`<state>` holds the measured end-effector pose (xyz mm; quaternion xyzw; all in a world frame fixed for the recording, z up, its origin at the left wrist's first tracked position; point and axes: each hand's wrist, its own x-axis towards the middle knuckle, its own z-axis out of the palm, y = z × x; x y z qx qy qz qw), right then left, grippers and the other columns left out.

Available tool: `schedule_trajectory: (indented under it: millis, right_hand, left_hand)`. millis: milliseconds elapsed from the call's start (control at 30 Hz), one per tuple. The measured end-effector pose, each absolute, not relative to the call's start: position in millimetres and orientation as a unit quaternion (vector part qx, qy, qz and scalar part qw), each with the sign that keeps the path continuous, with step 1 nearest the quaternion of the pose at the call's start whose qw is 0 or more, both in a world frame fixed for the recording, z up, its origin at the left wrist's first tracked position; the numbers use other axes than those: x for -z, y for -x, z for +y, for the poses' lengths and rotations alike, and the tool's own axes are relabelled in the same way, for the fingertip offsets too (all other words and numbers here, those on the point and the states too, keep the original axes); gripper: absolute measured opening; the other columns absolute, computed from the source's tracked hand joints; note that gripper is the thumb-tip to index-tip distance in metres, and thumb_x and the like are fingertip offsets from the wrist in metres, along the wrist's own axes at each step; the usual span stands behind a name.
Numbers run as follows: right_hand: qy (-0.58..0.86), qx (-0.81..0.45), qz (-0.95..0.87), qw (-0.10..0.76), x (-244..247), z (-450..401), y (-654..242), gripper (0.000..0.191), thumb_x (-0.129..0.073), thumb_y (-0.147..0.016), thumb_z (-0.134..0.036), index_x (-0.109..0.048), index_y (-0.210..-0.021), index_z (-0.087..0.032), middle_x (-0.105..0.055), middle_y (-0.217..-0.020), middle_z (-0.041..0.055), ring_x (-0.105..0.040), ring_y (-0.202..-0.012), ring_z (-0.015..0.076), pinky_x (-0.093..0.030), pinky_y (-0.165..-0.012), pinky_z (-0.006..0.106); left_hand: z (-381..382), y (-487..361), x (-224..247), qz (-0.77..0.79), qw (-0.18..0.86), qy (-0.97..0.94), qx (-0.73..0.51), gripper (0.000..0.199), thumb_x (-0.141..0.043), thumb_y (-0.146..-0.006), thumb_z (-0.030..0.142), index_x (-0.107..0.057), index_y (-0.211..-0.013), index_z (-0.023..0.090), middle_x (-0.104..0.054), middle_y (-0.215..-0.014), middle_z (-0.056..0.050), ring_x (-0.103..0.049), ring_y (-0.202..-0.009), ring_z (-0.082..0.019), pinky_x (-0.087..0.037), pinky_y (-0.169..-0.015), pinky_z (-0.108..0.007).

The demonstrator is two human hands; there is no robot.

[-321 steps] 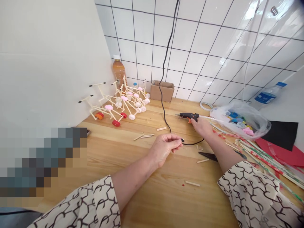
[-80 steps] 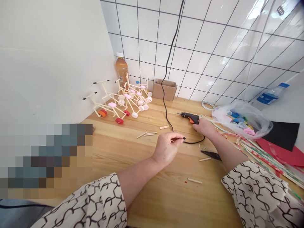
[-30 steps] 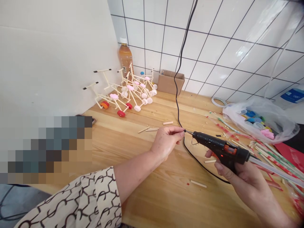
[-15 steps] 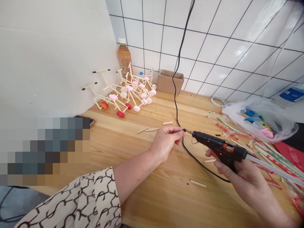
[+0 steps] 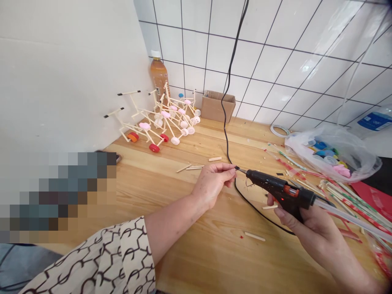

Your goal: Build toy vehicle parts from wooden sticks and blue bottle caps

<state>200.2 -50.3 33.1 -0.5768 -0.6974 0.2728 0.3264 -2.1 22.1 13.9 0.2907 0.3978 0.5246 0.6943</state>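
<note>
My right hand (image 5: 315, 228) is closed around the handle of a black glue gun (image 5: 272, 188), whose small red light glows. A pale glue stick (image 5: 352, 216) sticks out of its back end. The nozzle points left and meets a tiny black piece (image 5: 237, 168) pinched in the fingertips of my left hand (image 5: 214, 181). What the piece is made of is too small to tell. Short wooden sticks (image 5: 196, 168) lie just beyond my left hand, and another stick (image 5: 255, 236) lies nearer on the wooden table (image 5: 196, 253).
Several small stick-built tricycles (image 5: 145, 126) with bottle-cap wheels stand at the back left, before a drink bottle (image 5: 159, 75). A cardboard box (image 5: 218, 107) is against the tiled wall. A black cord (image 5: 226, 134) crosses the table. At right are a tape roll (image 5: 279, 130) and a bag of caps (image 5: 330, 153).
Both hands hold nearly the same pose, with the nozzle still at the black piece. The whole view has shifted slightly.
</note>
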Motion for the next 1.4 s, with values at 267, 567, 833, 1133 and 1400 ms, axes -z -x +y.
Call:
schedule_trajectory:
  millis: [267,567,833,1133,1400]
  right_hand:
    - [0.585,-0.266,-0.696,0.319,-36.4,-49.5,-198.6,0.021,-0.055,-0.082,-0.037,-0.062,-0.095,-0.022,-0.067,-0.088,0.0041,-0.063,-0.087,0.0227,-0.054,-0.067,0.027]
    - [0.596,-0.288,-0.677,0.323,-34.0,-50.9,-200.0,0.022,-0.058,-0.081,-0.038,-0.063,-0.094,-0.021,-0.068,-0.089,0.0046,-0.064,-0.083,0.0213,-0.054,-0.070,0.028]
    - [0.593,-0.297,-0.676,0.322,-33.8,-51.5,-201.0,0.023,-0.058,-0.081,-0.039,-0.063,-0.094,-0.022,-0.067,-0.088,0.0035,-0.063,-0.081,0.0208,-0.054,-0.069,0.028]
    - [0.591,-0.291,-0.681,0.318,-34.1,-50.9,-200.3,0.023,-0.057,-0.082,-0.040,-0.062,-0.094,-0.021,-0.067,-0.089,0.0049,-0.063,-0.085,0.0221,-0.055,-0.072,0.030]
    - [0.588,-0.292,-0.679,0.327,-34.6,-51.0,-200.4,0.022,-0.057,-0.082,-0.038,-0.062,-0.095,-0.021,-0.067,-0.090,0.0045,-0.063,-0.085,0.0219,-0.054,-0.072,0.029]
  left_hand:
    - [21.3,2.8,-14.8,0.397,0.686,-0.300,-0.531,0.005,-0.070,-0.061,0.012,-0.069,-0.066,0.012,-0.061,-0.055,-0.001,-0.049,-0.048,-0.008,-0.037,-0.049,-0.023]
    - [21.4,2.5,-14.0,0.400,0.683,-0.297,-0.535,0.007,-0.071,-0.059,0.012,-0.069,-0.065,0.013,-0.063,-0.056,-0.001,-0.049,-0.048,-0.008,-0.037,-0.049,-0.023]
    - [21.2,2.1,-13.6,0.403,0.680,-0.302,-0.533,0.007,-0.072,-0.059,0.012,-0.069,-0.065,0.013,-0.063,-0.057,-0.002,-0.050,-0.049,-0.008,-0.038,-0.049,-0.023]
    - [21.4,2.3,-12.4,0.402,0.679,-0.305,-0.533,0.010,-0.073,-0.057,0.014,-0.070,-0.066,0.013,-0.064,-0.058,-0.002,-0.049,-0.049,-0.008,-0.037,-0.050,-0.024]
    - [21.4,2.4,-12.5,0.403,0.679,-0.304,-0.533,0.008,-0.073,-0.057,0.013,-0.070,-0.064,0.013,-0.063,-0.057,-0.002,-0.049,-0.049,-0.008,-0.037,-0.050,-0.024]
